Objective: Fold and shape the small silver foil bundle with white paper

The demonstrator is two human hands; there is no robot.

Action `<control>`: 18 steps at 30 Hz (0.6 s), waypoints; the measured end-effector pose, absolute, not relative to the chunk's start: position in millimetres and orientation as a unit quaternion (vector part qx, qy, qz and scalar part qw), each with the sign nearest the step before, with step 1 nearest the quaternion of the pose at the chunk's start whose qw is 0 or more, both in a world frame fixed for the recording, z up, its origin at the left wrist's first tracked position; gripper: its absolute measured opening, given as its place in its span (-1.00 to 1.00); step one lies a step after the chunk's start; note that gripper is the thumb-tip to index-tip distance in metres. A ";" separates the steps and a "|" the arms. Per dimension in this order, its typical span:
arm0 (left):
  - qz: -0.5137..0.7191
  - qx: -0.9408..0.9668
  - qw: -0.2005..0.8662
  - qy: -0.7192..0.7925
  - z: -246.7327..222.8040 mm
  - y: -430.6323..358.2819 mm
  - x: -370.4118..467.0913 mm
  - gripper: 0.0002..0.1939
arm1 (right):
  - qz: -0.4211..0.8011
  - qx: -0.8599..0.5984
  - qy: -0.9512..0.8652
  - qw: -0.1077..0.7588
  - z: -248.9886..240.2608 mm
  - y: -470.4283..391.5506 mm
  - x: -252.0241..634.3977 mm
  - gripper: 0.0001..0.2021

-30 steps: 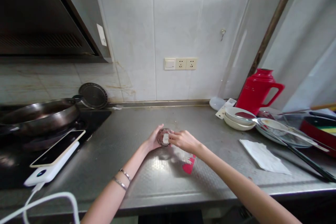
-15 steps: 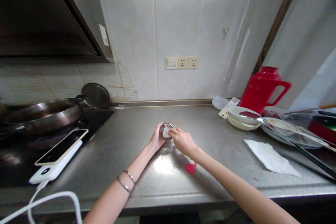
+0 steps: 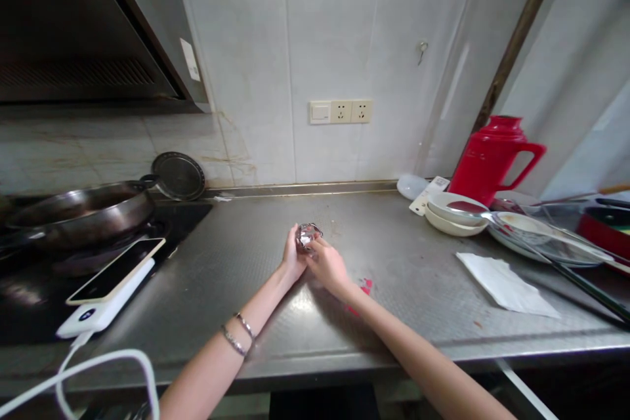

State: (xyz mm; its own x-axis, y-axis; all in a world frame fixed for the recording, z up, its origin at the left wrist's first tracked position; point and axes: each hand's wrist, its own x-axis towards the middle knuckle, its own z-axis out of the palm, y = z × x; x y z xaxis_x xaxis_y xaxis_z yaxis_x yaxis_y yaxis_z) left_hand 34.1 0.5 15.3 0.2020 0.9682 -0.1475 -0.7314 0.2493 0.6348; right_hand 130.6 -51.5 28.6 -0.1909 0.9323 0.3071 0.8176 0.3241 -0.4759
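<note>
Above the steel counter, my left hand (image 3: 292, 257) is wrapped round the side of a small, round, shiny metal container (image 3: 307, 234). Its open-looking face is turned toward me, with a whitish patch inside that could be a lining or a reflection. My right hand (image 3: 329, 268) presses its bent fingers at the right edge of that face. Whatever those fingertips pinch is hidden. Red scraps (image 3: 366, 285) lie on the counter beside my right wrist, partly covered by the forearm.
On the left, a steel pan (image 3: 88, 213) stands on the black stove, near a phone (image 3: 118, 270) on a white power bank (image 3: 105, 302) with a cable. At right are a red thermos (image 3: 485, 161), stacked bowls (image 3: 455, 223), plates with utensils and a white tissue (image 3: 506, 285).
My right hand has moved slightly left, closer over the container, and less white shows inside it. The right forearm now covers more of the red scrap. The view has shifted a little.
</note>
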 end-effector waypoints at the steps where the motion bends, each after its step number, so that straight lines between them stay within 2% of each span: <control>1: 0.566 0.217 0.751 0.260 17.7 -0.6 34.1 -0.61 | 0.089 -0.566 -0.771 0.276 28.8 -50.5 134.9 -0.80; 5: 0.512 0.233 0.802 0.202 29.2 -1.4 28.0 -0.50 | -0.005 -0.535 -0.817 0.216 38.5 -47.5 160.6 -0.78; 9: 0.452 0.269 0.819 0.227 32.2 4.5 18.3 -0.42 | -0.103 -0.426 -0.895 0.083 58.4 -43.0 188.6 -0.76; 13: 0.412 0.259 0.829 0.274 25.8 9.5 17.4 -0.47 | -0.192 -0.287 -0.938 0.009 74.1 -37.1 199.3 -0.81; 18: 0.451 0.257 0.808 0.277 23.7 8.2 25.0 -0.70 | -0.237 -0.290 -0.927 0.001 80.4 -32.9 194.7 -0.85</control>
